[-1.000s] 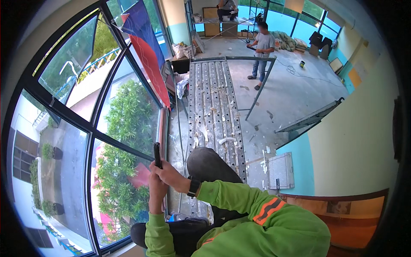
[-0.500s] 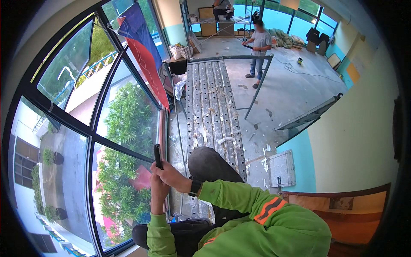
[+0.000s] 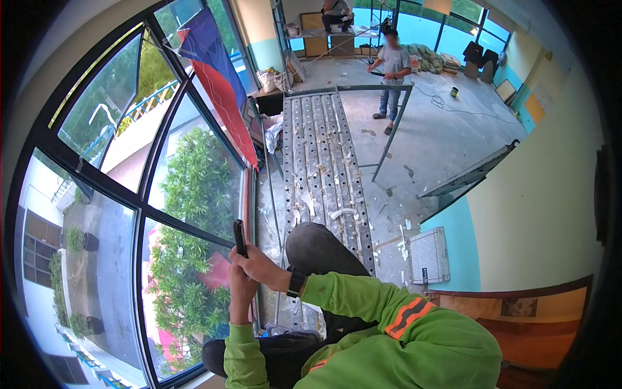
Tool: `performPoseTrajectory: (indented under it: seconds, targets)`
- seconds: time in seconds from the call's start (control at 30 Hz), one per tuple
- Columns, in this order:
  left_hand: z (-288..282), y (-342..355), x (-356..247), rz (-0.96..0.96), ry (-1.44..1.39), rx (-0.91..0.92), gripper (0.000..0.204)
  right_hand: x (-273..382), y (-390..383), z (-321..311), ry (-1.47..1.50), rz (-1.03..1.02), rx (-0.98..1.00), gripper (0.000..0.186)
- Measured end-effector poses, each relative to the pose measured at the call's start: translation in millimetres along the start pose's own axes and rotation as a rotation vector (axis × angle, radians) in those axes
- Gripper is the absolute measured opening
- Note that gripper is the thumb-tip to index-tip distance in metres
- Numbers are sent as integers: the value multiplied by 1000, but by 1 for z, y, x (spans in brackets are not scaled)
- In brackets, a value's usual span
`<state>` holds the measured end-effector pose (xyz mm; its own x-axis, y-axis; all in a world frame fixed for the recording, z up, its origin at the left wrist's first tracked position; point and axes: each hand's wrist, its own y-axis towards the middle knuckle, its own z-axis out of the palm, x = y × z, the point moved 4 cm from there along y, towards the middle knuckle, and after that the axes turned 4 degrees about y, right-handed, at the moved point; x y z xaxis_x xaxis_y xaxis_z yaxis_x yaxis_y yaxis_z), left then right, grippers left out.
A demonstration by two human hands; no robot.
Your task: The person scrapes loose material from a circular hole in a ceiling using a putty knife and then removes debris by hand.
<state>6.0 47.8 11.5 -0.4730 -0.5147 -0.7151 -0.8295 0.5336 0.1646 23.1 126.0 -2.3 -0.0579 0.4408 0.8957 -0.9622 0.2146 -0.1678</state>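
My right hand (image 3: 264, 267), with a black watch (image 3: 296, 281) at its wrist, is closed around the lower end of a slim black object (image 3: 240, 237). The object stands nearly upright and is seen edge-on, so its kind does not show clearly. Against the right hand from below, my left hand (image 3: 242, 285) is closed too, and most of its fingers are hidden. Both hands are held together in front of the window, left of my bent knee (image 3: 317, 245). Green sleeves with orange bands cover my arms.
I sit on a perforated metal scaffold plank (image 3: 316, 139) strewn with pale scraps. Its metal end frame (image 3: 391, 139) stands ahead. Large window panes (image 3: 194, 168) run along the left. On the floor beyond, a person (image 3: 393, 71) stands holding a dark item; another sits on farther scaffolding (image 3: 337, 32).
My hands and the black object keep their pose. The standing person's head and arms have shifted slightly, and the whole view has moved a little.
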Motion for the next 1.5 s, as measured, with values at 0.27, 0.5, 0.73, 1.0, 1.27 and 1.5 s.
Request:
performPoseTrajectory:
  seconds: [0.27, 0.5, 0.73, 1.0, 1.27, 1.5]
  targets:
    - [6, -1, 12, -37, -70, 13, 34, 0, 1, -1, -15, -38, 2, 26]
    - [19, -6, 40, -61, -142, 67, 32, -1, 1, 2, -18, -7, 12, 19]
    - [15, -5, 30, 1, -150, 15, 33, 1, 1, -1, -36, -44, 4, 21]
    - [33, -9, 64, -139, -286, 52, 36, -6, 4, 0, -30, -58, -13, 22]
    - [10, 3, 11, 19, -162, 43, 30, -1, 6, -4, -45, -102, -12, 27]
    - [17, -3, 50, -160, -49, 106, 29, -4, 7, -1, -103, -171, -77, 30]
